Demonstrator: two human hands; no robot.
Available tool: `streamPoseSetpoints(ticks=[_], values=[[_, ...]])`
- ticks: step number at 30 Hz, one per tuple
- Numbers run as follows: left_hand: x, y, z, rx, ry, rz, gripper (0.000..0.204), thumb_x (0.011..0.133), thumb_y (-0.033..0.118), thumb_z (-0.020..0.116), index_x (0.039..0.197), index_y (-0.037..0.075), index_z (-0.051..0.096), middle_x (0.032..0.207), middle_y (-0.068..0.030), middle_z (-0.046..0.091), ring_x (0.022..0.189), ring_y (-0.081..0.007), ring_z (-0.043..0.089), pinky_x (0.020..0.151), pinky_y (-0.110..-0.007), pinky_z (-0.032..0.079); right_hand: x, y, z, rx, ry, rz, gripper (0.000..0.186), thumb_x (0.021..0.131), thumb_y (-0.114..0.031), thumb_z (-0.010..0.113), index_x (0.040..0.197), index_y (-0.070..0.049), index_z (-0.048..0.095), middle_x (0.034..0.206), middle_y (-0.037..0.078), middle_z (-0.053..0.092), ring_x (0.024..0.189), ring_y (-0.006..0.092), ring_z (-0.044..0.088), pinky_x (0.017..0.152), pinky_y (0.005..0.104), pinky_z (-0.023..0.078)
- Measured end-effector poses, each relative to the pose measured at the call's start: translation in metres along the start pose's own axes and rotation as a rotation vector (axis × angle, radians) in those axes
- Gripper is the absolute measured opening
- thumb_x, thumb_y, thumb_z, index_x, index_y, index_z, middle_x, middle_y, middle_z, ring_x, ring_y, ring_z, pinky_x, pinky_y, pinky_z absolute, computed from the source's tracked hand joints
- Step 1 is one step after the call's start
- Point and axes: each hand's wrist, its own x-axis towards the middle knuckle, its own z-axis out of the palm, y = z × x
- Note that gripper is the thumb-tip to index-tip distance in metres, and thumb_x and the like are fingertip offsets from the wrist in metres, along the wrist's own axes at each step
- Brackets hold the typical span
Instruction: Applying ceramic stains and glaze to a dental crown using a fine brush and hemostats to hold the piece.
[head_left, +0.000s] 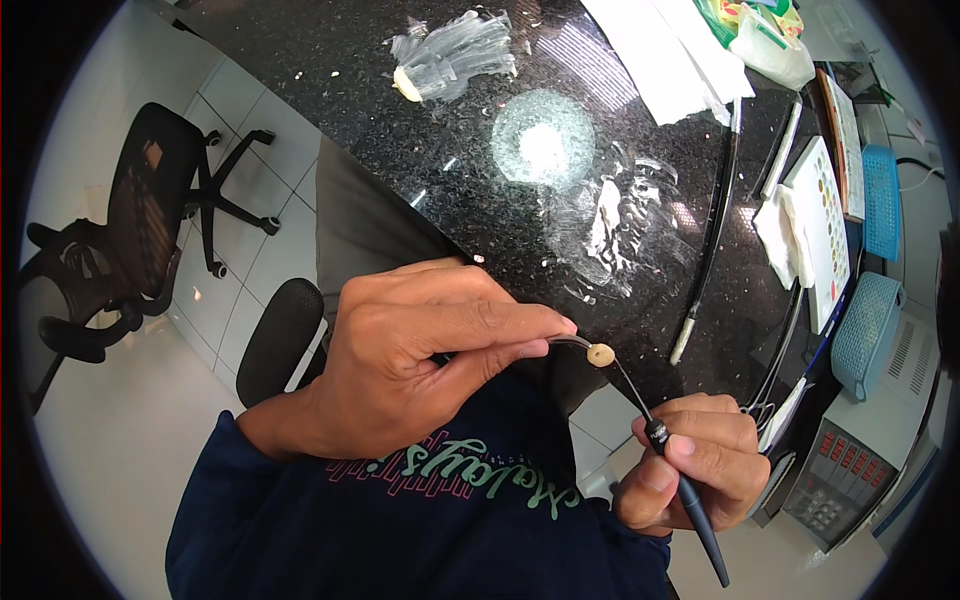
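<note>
At frame centre, the left hand (420,360) pinches a thin wire (610,368) with a cream bead (600,354) — the right hand (695,472) grasps its black handle (700,515), below the counter (520,220).

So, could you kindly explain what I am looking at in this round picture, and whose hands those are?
It is one view from a fisheye camera worn on a person's head, looking down, so straight edges bend. The left hand pinches a thin wire carrying a small cream bead. The right hand grips a black pen-like tool that the wire runs into. Beyond lies a black speckled counter with clear plastic wrappers, white paper and a thin black rod. An office chair stands to the left.
</note>
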Motion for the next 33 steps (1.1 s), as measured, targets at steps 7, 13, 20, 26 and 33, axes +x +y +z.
streamPoseSetpoints(ticks=[7,13,20,26,33], values=[[0.000,0.002,-0.001,0.005,0.006,-0.016,0.019,0.070,-0.002,0.071,0.088,0.003,0.071,0.074,-0.0066,0.068,0.059,-0.0129,0.059,0.052,-0.023,0.044,0.004,-0.001,0.000,-0.032,-0.133,-0.022,0.016,0.080,-0.005,0.057,0.093,-0.002,0.049,0.071,0.009,0.055,0.055,0.0134,0.053,0.051,0.0206,0.043],[-0.002,0.000,-0.001,0.001,-0.007,-0.001,0.025,0.070,-0.003,0.070,0.093,0.007,0.071,0.072,-0.0054,0.067,0.060,-0.0130,0.060,0.052,-0.024,0.045,0.001,-0.001,0.000,-0.042,-0.137,-0.025,0.015,0.080,-0.005,0.057,0.093,-0.002,0.050,0.071,0.009,0.055,0.055,0.0134,0.054,0.051,0.0205,0.044],[-0.002,0.001,-0.002,0.006,0.002,-0.026,0.019,0.070,-0.002,0.071,0.088,0.003,0.071,0.075,-0.0072,0.069,0.060,-0.0133,0.060,0.053,-0.023,0.044,0.003,0.002,0.003,-0.024,-0.123,-0.031,0.015,0.080,-0.006,0.057,0.092,-0.001,0.050,0.070,0.010,0.055,0.054,0.0130,0.053,0.050,0.0207,0.044],[0.005,0.006,-0.002,0.034,-0.027,0.005,0.019,0.070,-0.004,0.069,0.087,0.002,0.071,0.075,-0.0077,0.068,0.060,-0.0136,0.060,0.053,-0.023,0.044,0.003,-0.001,-0.006,0.093,0.059,-0.046,0.021,0.073,-0.003,0.070,0.089,0.001,0.056,0.070,0.011,0.058,0.055,0.0194,0.061,0.047,0.0232,0.051],[0.002,0.002,0.004,-0.010,-0.032,-0.043,0.019,0.071,-0.006,0.068,0.087,0.003,0.071,0.074,-0.0092,0.068,0.060,-0.0160,0.063,0.055,-0.023,0.047,0.034,-0.001,-0.071,0.034,0.304,0.209,0.028,0.086,-0.018,0.064,0.099,0.005,0.054,0.083,0.013,0.056,0.068,0.0191,0.062,0.056,0.0283,0.052]])
